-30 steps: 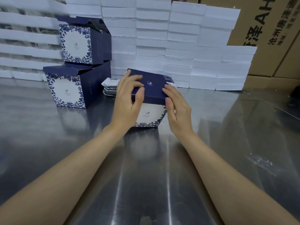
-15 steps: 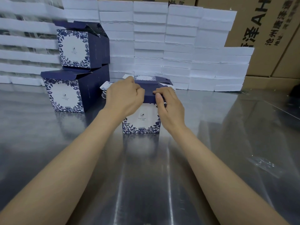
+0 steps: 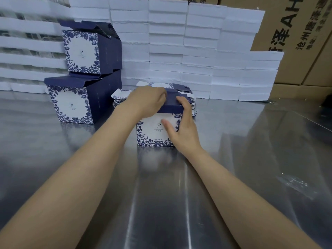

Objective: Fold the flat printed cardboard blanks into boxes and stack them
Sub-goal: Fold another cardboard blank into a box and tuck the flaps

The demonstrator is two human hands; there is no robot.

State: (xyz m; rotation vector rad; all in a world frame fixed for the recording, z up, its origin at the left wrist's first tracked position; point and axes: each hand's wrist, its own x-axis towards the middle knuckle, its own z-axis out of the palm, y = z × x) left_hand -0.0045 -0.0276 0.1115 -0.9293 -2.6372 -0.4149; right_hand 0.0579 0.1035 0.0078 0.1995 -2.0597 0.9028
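Observation:
A navy and white floral box (image 3: 152, 133) stands upright on the steel table (image 3: 179, 194) in the middle. My left hand (image 3: 145, 101) lies on its navy top with fingers curled over the far lid edge. My right hand (image 3: 181, 126) holds the box's right front corner, thumb on the white front, fingers up along the top edge. Behind the box lies a pile of flat printed blanks (image 3: 122, 97). At the left, a folded box (image 3: 71, 103) carries a second folded box (image 3: 84, 51) on top.
White foam slabs (image 3: 197, 51) are stacked in a wall along the table's back. Brown shipping cartons (image 3: 296, 33) stand at the back right. A crumpled piece of clear film (image 3: 296, 182) lies on the table at the right.
The box went from tilted in both hands to standing upright on the table. My left hand curled over the lid; my right hand slid down onto the right front corner.

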